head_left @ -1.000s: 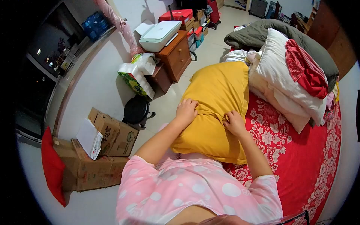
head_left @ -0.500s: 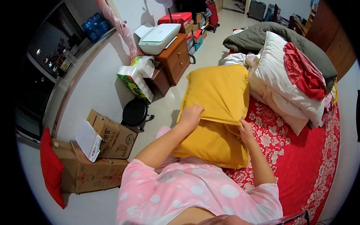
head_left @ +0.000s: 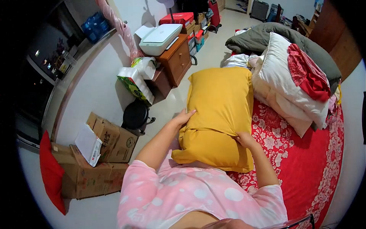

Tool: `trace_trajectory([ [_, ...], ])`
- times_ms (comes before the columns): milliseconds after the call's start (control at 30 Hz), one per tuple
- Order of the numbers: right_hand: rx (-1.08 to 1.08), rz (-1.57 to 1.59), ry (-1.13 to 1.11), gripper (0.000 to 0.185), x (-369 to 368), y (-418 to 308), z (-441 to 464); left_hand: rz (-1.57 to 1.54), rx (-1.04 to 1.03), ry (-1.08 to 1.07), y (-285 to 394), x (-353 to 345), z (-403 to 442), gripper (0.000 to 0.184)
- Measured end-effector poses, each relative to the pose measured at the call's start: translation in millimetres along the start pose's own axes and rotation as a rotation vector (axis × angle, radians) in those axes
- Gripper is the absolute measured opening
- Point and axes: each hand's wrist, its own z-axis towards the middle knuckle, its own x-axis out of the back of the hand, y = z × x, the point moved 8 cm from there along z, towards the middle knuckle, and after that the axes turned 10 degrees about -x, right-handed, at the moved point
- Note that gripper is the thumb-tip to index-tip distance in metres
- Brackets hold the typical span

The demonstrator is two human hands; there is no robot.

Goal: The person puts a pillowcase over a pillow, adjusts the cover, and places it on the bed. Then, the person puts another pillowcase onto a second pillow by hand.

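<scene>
A plump pillow in a yellow pillowcase (head_left: pixel 221 93) lies in front of me, partly over the bed edge, with its near end by my lap. A fold of the case's fabric crosses it, like an overlapping flap. My left hand (head_left: pixel 184 116) grips the left edge by that fold, thumb on top and the other fingers mostly hidden. At the right end of the fold, my right hand (head_left: pixel 246 140) pinches the cloth, its fingertips partly tucked under the flap.
On the right spreads a bed with a red floral sheet (head_left: pixel 301 168). White pillows (head_left: pixel 282 72), a red cloth (head_left: pixel 305 70) and a grey-green quilt (head_left: pixel 263 34) are piled there. Leftward stand a black stool (head_left: pixel 135 113), cardboard boxes (head_left: pixel 99 177) and a wooden cabinet (head_left: pixel 177 61) with a printer (head_left: pixel 160 38).
My left hand has slid from the pillow's top to its left edge. My right hand has moved slightly down and left with the fold, which now lies flatter and closer to me.
</scene>
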Motion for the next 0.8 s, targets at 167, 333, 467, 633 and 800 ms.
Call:
trace_trajectory([
  [167, -0.197, 0.218, -0.028, 0.034, -16, 20, 3, -0.558, 0.165, -0.151, -5, -46, 4, 0.061],
  [333, -0.139, 0.810, -0.056, 0.063, 57, -37, -30, -0.612, -0.198, -0.027, 91, -49, -7, 0.046],
  [467, 0.049, 1.043, -0.058, 0.070, 118, -90, -52, -0.720, -0.492, -0.127, 200, -48, -15, 0.044],
  [633, 0.246, 1.225, -0.184, 0.074, 170, -143, -82, -0.530, -0.822, -0.175, 326, -76, -75, 0.044],
  [800, 0.268, 1.308, -0.265, 0.074, 167, -140, -91, 0.190, -1.161, -0.136, 371, -148, -126, 0.049],
])
